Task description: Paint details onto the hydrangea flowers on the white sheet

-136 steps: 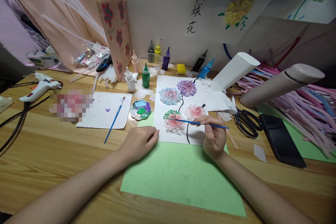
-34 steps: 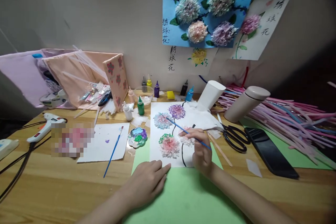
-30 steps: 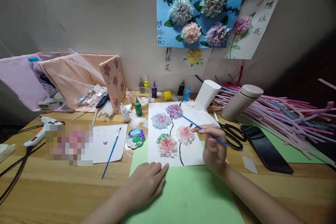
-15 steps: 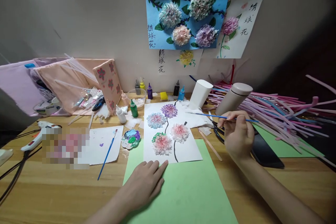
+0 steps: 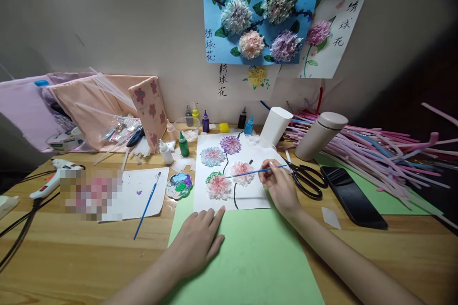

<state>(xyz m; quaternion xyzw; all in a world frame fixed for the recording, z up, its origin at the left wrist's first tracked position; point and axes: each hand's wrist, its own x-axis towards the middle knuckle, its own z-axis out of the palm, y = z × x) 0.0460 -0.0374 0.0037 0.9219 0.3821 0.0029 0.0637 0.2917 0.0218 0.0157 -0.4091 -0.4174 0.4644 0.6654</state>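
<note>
My right hand pinches a thin blue paintbrush, its tip reaching left to the pink paper flower with a green edge on the white sheet. That sheet carries several tissue flowers with black stems and lies partly on a green sheet. My left hand lies flat with fingers stretched out on the green sheet, fingertips touching the white sheet's lower edge. A flower-shaped paint palette sits just left of the white sheet.
A second blue brush lies on a white paper. Paint bottles, a glue gun, black scissors, a phone, a beige flask, a white cup and pink strips crowd the wooden table.
My right hand swung out to the right with the brush, then came back left and lowered its tip onto the pink flower. My left hand stayed flat at the white sheet's edge.
</note>
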